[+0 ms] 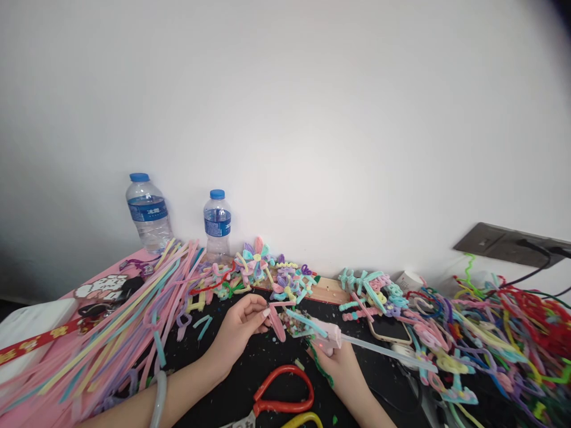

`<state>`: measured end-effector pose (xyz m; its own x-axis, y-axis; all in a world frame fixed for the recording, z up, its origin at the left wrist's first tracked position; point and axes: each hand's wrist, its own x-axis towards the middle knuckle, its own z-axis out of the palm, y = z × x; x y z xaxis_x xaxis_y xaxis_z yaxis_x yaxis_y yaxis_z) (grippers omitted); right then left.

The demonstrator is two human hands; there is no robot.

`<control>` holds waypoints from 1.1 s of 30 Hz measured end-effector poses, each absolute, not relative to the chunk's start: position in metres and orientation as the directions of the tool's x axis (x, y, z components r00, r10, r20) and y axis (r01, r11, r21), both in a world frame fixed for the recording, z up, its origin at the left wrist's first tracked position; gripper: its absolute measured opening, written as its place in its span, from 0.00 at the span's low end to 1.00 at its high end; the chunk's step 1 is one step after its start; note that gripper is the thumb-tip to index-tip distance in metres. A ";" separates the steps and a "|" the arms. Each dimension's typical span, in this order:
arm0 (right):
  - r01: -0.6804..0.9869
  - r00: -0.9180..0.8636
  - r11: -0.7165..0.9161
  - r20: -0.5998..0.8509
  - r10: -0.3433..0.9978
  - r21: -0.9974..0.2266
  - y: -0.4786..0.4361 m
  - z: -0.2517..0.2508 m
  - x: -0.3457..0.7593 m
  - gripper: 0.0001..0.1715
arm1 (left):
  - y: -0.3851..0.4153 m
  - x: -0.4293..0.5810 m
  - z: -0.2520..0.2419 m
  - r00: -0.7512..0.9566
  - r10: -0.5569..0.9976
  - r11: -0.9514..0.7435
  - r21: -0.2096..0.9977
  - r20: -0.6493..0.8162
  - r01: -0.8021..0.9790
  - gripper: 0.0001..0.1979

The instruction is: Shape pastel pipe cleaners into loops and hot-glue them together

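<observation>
When the pink pipe cleaner (277, 328) is taken as the centre of the clock face, the left hand (244, 324) lies at 9 o'clock. The left hand is nearly closed, with thumb and fingertips pinching the bent pink pipe cleaner, which is held above the black table (200, 398). The right hand (341, 362) lies at 4 o'clock, its fingers wrapped around a pale pink glue gun (329, 336). A translucent glue stick (383, 349) extends from the rear of the glue gun toward between 3 and 4 o'clock. A light blue strip (307, 323) is located at the front of the glue gun; whether the two touch cannot be determined. A dark green pipe cleaner (323, 365) curves beside the right hand.

Red-handled scissors (285, 407) lie at 6 o'clock, near a yellow handle (307, 416) partly cut off by the lower edge of the view. A multicoloured flower (257, 257) is located between 11 and 12 o'clock, among other small fuzzy pieces. A phone (390, 330) lies at 3 o'clock. A tangled pile (513, 333) of coloured pipe cleaners is positioned farther out in the same direction.

A bundle of long straight pipe cleaners (129, 321) occupies 9 o'clock, beyond the left hand. The smaller water bottle (217, 223) stands at 11 o'clock; the larger water bottle (149, 211) is located between 10 and 11 o'clock, tilted. Both have blue caps. A wall socket (499, 242) with black cables is mounted between 2 and 3 o'clock.
</observation>
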<state>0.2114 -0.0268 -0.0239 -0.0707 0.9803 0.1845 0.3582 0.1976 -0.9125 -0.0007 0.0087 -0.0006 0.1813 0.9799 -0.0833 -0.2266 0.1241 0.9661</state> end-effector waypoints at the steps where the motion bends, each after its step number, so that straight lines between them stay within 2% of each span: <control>1: 0.353 -0.072 0.200 0.186 0.980 -0.914 -0.027 -0.024 0.212 0.12 | 0.009 -0.001 0.000 0.178 0.980 0.124 0.967 -0.085 -0.223 0.13; 11: 0.423 -0.033 0.208 0.214 0.976 -0.882 -0.026 -0.021 0.211 0.12 | 0.007 -0.001 -0.001 0.212 0.974 0.128 0.966 -0.079 -0.226 0.13; 33: 0.386 -0.075 0.217 0.204 0.976 -0.897 -0.026 -0.019 0.209 0.13 | 0.008 0.000 -0.006 0.292 0.953 0.144 0.964 -0.075 -0.222 0.12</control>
